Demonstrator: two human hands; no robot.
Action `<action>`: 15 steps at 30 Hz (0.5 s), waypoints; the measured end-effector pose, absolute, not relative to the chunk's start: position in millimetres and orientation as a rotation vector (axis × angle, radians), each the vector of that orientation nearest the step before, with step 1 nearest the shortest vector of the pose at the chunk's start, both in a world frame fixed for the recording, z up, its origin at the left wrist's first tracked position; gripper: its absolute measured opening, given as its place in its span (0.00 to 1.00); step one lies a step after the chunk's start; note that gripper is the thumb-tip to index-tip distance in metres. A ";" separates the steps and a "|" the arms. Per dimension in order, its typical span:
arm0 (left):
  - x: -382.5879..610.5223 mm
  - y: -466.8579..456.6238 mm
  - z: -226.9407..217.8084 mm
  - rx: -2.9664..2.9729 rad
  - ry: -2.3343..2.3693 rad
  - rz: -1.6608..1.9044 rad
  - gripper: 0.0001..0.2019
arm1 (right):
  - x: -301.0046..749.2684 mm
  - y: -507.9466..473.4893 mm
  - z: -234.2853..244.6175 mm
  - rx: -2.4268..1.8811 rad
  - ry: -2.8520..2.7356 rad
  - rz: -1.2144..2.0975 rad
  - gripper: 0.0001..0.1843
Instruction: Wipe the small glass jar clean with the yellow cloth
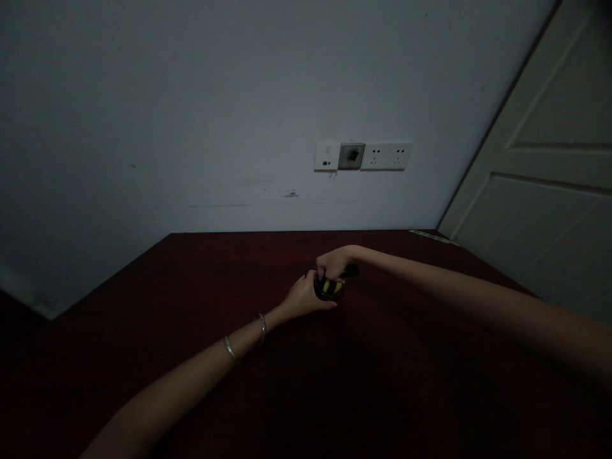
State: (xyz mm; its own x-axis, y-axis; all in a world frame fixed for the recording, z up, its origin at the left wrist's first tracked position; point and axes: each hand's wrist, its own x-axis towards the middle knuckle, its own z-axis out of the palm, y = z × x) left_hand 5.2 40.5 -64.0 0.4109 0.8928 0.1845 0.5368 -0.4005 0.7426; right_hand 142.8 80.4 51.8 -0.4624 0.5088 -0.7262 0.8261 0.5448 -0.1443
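Note:
On the dark red table, a small round black object with yellow parts (329, 291) sits between my hands; in the dim light its kind is unclear. My left hand (305, 295) is wrapped round its left side, thumb along the near edge. From above and behind, my right hand (335, 262) reaches over it with bent fingers. A black piece (351, 270) sticks out to the right from under the right hand. What the right fingertips grip is partly hidden, and I cannot tell whether that piece belongs to the round object.
The dark red table top (229, 268) runs back to a pale wall (215, 115). Sockets and a switch (361, 156) are on the wall above the back edge. A panelled white door (549, 172) stands at the right. A thin patterned strip (433, 236) lies at the back right corner.

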 end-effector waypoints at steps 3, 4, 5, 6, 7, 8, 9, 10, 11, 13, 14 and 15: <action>5.2 39.2 -63.0 2.077 1.232 0.773 0.37 | 148.4 86.8 49.3 1.082 2.148 -0.753 0.18; 5.0 38.7 -62.4 2.069 1.225 0.775 0.37 | 150.1 88.8 49.2 1.085 2.149 -0.787 0.18; 4.8 38.1 -61.6 2.059 1.214 0.773 0.37 | 151.8 90.5 49.9 1.089 2.151 -0.821 0.17; 4.4 37.4 -60.8 2.047 1.201 0.772 0.37 | 153.6 91.6 51.4 1.093 2.154 -0.857 0.17; 4.0 36.7 -60.0 2.037 1.189 0.772 0.37 | 155.7 92.2 53.7 1.098 2.160 -0.897 0.16; 3.5 35.9 -59.3 2.028 1.178 0.774 0.37 | 158.1 91.9 56.8 1.104 2.171 -0.940 0.14; 3.0 35.1 -58.7 2.022 1.167 0.780 0.37 | 161.1 91.0 60.5 1.112 2.186 -0.987 0.13; 2.5 34.2 -58.2 2.018 1.157 0.789 0.38 | 164.6 89.4 64.6 1.121 2.205 -1.038 0.12; 2.1 33.2 -57.7 2.018 1.146 0.801 0.38 | 168.6 87.2 68.8 1.134 2.226 -1.091 0.11; 1.4 31.3 -56.7 2.021 1.118 0.826 0.39 | 178.5 81.5 76.9 1.160 2.267 -1.203 0.14; 1.2 30.3 -56.2 2.019 1.107 0.838 0.40 | 184.1 78.3 80.3 1.174 2.285 -1.258 0.17; 1.1 29.3 -55.6 2.016 1.099 0.843 0.41 | 190.0 75.0 83.2 1.190 2.301 -1.311 0.19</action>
